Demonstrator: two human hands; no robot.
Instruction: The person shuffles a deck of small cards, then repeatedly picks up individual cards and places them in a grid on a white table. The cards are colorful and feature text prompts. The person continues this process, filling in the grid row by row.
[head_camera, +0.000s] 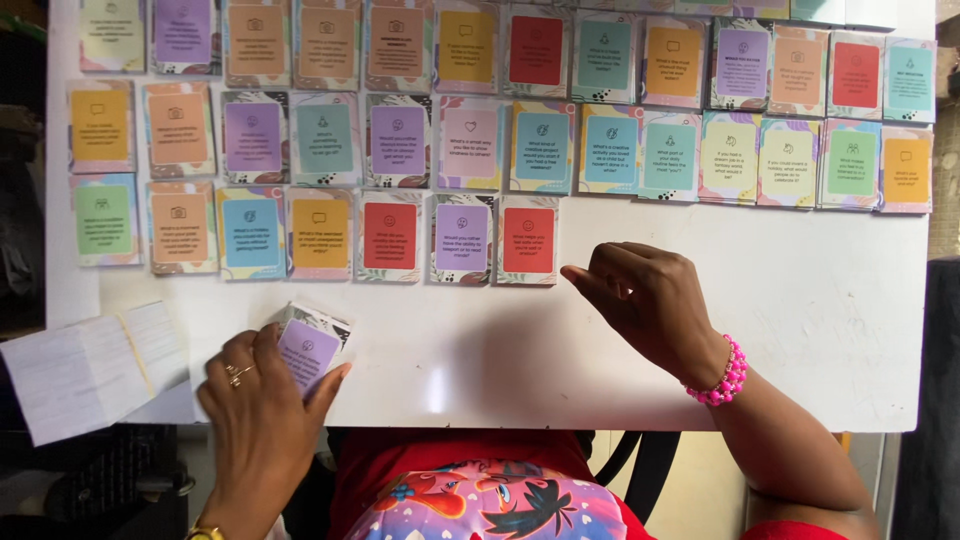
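**White table, rows of cards**

A white table carries three rows of colourful cards laid face up along its far side. The bottom row ends at a red card. A folded white paper sheet overhangs the near left corner.
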